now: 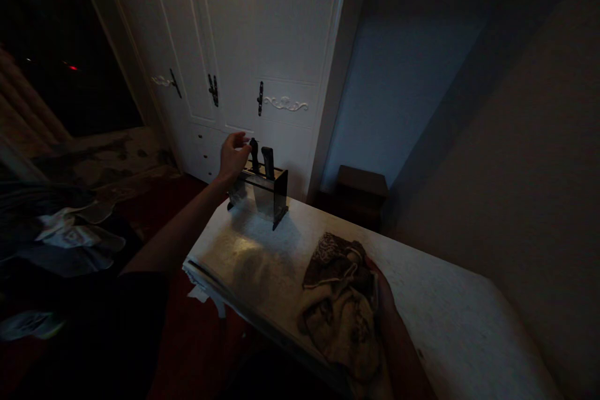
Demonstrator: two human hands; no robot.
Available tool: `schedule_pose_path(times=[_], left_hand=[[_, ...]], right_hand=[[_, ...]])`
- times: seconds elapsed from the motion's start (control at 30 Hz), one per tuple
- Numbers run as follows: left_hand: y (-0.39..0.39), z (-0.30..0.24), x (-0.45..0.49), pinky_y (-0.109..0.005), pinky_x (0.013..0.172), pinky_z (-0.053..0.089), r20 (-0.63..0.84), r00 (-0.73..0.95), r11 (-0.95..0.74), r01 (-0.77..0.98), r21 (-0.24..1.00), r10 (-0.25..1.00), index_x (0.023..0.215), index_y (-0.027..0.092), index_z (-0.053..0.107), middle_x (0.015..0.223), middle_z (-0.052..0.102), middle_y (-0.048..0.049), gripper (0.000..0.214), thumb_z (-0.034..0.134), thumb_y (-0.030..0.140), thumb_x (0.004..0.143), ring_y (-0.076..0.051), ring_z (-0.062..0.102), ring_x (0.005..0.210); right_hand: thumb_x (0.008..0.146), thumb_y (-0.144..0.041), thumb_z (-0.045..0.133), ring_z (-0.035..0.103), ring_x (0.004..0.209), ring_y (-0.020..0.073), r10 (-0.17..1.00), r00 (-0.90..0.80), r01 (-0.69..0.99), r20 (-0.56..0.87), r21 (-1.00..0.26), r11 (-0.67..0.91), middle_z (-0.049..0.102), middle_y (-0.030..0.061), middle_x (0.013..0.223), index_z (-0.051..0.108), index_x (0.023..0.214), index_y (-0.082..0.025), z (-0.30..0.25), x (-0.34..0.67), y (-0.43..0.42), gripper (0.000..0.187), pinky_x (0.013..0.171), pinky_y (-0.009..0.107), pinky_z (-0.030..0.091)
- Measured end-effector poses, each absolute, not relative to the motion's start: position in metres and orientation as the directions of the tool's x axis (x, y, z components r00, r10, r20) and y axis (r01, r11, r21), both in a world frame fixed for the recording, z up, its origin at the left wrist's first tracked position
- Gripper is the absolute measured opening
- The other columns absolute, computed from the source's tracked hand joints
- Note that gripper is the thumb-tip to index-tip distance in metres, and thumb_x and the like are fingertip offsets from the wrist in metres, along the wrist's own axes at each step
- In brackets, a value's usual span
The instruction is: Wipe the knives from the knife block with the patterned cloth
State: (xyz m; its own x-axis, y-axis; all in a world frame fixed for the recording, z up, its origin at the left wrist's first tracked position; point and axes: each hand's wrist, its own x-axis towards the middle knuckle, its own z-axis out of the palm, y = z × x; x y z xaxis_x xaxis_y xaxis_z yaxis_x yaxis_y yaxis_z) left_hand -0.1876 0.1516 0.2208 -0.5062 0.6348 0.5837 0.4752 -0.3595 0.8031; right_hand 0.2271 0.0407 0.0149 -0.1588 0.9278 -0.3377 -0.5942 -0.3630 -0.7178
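A knife block (257, 197) with see-through or shiny sides stands at the far end of the pale worktop. Two black knife handles stick up from it, a rounded knife handle (254, 153) and a straighter knife handle (267, 162). My left hand (234, 155) is over the block's left end, fingers curled, thumb and fingertips close to the rounded handle. Something thin and pale shows at the fingertips, too small and dark to name. In my right hand (382, 290) is a bunched brown and tan patterned cloth (344, 312), held above the near part of the worktop.
The worktop (435, 300) runs from the block toward the lower right. Behind it stands a white wardrobe (290, 31) with dark handles, and a brown box-like piece (360, 181) by the wall. Crumpled fabric (79, 237) lies at left above a red floor (182, 337). The room is dim.
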Motion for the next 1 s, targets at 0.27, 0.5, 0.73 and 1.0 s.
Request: schedule_pose_path(times=[0.27, 0.5, 0.73, 1.0], left_hand=[[0.085, 0.213, -0.108, -0.032, 0.079, 0.051, 0.817, -0.512, -0.538, 0.624, 0.566, 0.265, 0.093, 0.022, 0.057, 0.096, 0.062, -0.0016, 0.013, 0.053, 0.016, 0.083, -0.016, 0.061, 0.089], [0.044, 0.145, -0.019, -0.038, 0.084, 0.052, 0.768, 0.091, -0.674, 0.551, 0.491, 0.634, 0.096, 0.027, 0.061, 0.098, 0.064, -0.0068, 0.014, 0.051, 0.025, 0.086, -0.021, 0.060, 0.097], [0.061, 0.045, 0.027, -0.046, 0.098, 0.048, 0.337, 0.125, -0.349, 0.539, 0.766, 0.933, 0.118, 0.020, 0.056, 0.118, 0.061, -0.0130, 0.042, 0.062, 0.026, 0.076, -0.028, 0.058, 0.112], [0.059, 0.005, 0.034, -0.045, 0.106, 0.043, 0.221, 0.049, -0.212, 0.534, 0.818, 0.974, 0.126, 0.014, 0.051, 0.129, 0.059, -0.0162, 0.057, 0.068, 0.033, 0.075, -0.029, 0.056, 0.121]], right_hand=[[0.078, -0.041, 0.068, 0.068, 0.105, 0.0279, 0.914, -0.223, -0.637, -0.338, -0.660, -0.399, 0.076, 0.0071, 0.097, 0.071, 0.101, -0.017, 0.023, 0.224, 0.036, 0.034, 0.099, 0.041, 0.049], [0.078, -0.037, 0.068, 0.070, 0.098, 0.0279, 0.932, -0.178, -0.636, -0.317, -0.685, -0.355, 0.076, 0.0079, 0.091, 0.070, 0.099, -0.015, 0.024, 0.225, 0.034, 0.031, 0.096, 0.042, 0.051], [0.080, -0.037, 0.067, 0.071, 0.094, 0.0242, 0.955, -0.112, -0.630, -0.276, -0.723, -0.283, 0.076, 0.0038, 0.085, 0.068, 0.100, -0.017, 0.022, 0.228, 0.035, 0.029, 0.092, 0.039, 0.054], [0.077, -0.038, 0.072, 0.071, 0.082, 0.0207, 0.981, -0.009, -0.572, -0.195, -0.804, -0.165, 0.075, 0.0021, 0.087, 0.068, 0.096, -0.018, 0.015, 0.231, 0.037, 0.027, 0.079, 0.032, 0.057]])
